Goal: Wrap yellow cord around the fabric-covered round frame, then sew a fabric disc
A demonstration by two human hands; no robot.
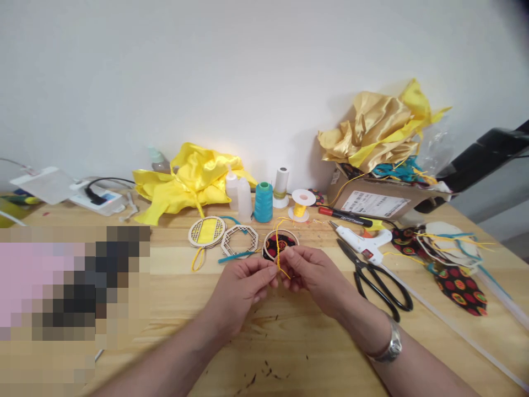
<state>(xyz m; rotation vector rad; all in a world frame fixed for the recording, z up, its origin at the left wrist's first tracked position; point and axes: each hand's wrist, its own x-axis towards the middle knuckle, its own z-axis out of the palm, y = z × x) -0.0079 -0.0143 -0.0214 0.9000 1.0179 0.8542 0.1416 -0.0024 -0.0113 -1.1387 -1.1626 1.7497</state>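
- Two hands meet above the surface (pixel 289 342): left hand (pixel 243 284) and right hand (pixel 312 273) each pinch the yellow cord (pixel 278 251) taut
- Cord loops from the round fabric ornament (pixel 280 243) just behind, steadying it

On the table (pixel 173 298), the scissors (pixel 378 281) lie right of both hands, with the glue gun (pixel 363 242) just behind them. Thread spools (pixel 263 202) stand behind the hands, a cardboard box (pixel 380 201) to their right, and cloth (pixel 192 179) to their left.
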